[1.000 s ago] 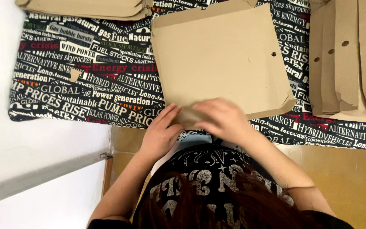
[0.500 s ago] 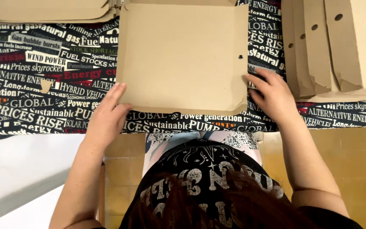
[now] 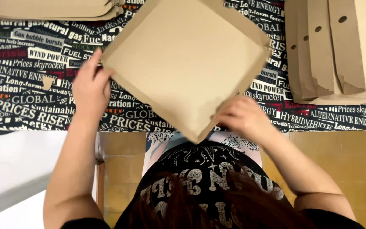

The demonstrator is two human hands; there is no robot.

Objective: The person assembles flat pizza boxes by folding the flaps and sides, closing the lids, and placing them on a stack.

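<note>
- Head view: flat cardboard box sits corner-on like a diamond over the printed tablecloth, near corner hanging off the table edge.
- Left hand: fingers on the box's left corner; grip type unclear.
- Right hand: closed on the lower-right edge.
- Cardboard stacks: top left, right.
</note>
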